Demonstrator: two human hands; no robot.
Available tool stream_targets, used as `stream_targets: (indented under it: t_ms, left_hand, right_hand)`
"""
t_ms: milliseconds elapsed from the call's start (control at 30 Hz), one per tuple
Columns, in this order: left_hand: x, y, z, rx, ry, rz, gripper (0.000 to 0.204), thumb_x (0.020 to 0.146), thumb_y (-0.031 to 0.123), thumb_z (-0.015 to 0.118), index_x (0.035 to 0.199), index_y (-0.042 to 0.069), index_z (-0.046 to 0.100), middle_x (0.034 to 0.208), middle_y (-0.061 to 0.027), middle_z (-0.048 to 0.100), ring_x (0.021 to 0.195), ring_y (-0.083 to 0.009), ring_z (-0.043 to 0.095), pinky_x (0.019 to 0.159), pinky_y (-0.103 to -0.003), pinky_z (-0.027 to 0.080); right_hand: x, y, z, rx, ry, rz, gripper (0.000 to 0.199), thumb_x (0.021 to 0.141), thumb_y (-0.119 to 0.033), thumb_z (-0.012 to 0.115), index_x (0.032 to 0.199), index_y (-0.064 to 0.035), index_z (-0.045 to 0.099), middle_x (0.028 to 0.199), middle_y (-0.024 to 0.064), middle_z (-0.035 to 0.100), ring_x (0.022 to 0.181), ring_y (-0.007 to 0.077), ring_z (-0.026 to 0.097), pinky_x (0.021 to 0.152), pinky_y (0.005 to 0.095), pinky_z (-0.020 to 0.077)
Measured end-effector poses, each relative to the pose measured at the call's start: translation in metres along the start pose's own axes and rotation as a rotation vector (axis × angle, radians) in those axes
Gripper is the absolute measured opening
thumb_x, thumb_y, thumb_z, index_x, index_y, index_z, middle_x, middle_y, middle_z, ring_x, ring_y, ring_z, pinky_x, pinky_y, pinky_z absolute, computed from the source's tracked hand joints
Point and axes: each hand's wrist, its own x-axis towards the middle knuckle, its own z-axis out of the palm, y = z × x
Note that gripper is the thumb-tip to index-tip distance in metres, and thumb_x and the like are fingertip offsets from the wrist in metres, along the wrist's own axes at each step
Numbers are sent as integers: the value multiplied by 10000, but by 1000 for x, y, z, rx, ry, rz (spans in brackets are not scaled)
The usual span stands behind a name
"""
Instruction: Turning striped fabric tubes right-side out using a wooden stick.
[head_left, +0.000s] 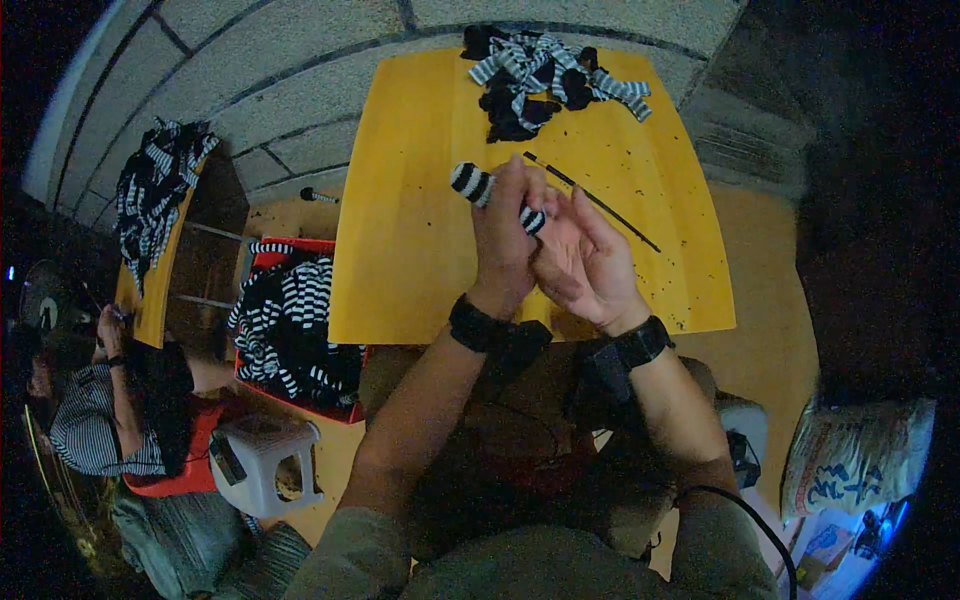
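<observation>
Over the middle of the yellow table (400, 240), my left hand (505, 245) is closed round a black-and-white striped knit tube (471, 184). One rounded end pokes out on the left of the fist, and another striped bit shows between the hands. My right hand (590, 265) is beside it, palm turned up and thumb apart, with its fingers against the left hand. I see nothing lying in that palm. A thin black stick (610, 213) lies slantwise on the table just beyond the right hand.
Striped and black knit pieces (550, 80) are heaped at the table's far edge. Left of the table stands a red crate (300, 400) full of striped knits. Farther left, a person (105, 415) sits by another heaped table (165, 260), near a white stool (265, 455). A sack (855, 455) stands at right.
</observation>
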Motion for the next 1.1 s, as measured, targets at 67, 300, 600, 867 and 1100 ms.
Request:
stream_targets:
  t_ms: [67, 300, 600, 867, 1100]
  left_hand:
    - [-1, 1, -5, 116, 1, 40, 319, 972, 305, 445, 735, 92, 444, 680, 7, 447, 672, -109, 465, 675, -268, 404]
    - [2, 20, -18, 272, 191, -31, 192, 929, 239, 548, 855, 66, 513, 777, -21, 528, 776, -119, 513, 762, -277, 429]
    - [-2, 29, -11, 93, -48, -19, 438, 970, 432, 407, 660, 123, 392, 626, 8, 418, 665, -122, 432, 643, -286, 385]
    - [-5, 14, -12, 97, 82, -181, 416, 987, 393, 373, 680, 115, 405, 643, 14, 422, 630, -125, 427, 701, -288, 426]
    - [9, 25, -19, -63, -56, 63, 370, 989, 330, 406, 690, 112, 402, 675, 9, 421, 687, -98, 416, 693, -255, 351]
  right_hand:
    - [3, -2, 12, 42, 25, -1, 511, 971, -495, 287, 1248, -80, 397, 1119, 153, 592, 421, 193, 524, 377, 241, 440]
    - [10, -5, 17, -152, 39, -36, 612, 956, -543, 263, 1405, -128, 247, 1198, 167, 551, 557, 261, 619, 441, 308, 509]
    - [10, 2, 24, 29, -3, -17, 864, 847, -714, 318, 1461, -133, 134, 1346, 187, 430, 557, 275, 623, 464, 305, 522]
    - [13, -8, 19, 74, 58, -30, 881, 837, -728, 317, 1472, -158, 99, 1203, 143, 543, 546, 291, 616, 451, 312, 514]
    - [7, -6, 19, -188, 23, 38, 927, 809, -773, 275, 1474, -155, 93, 1067, 162, 610, 547, 291, 613, 449, 332, 509]
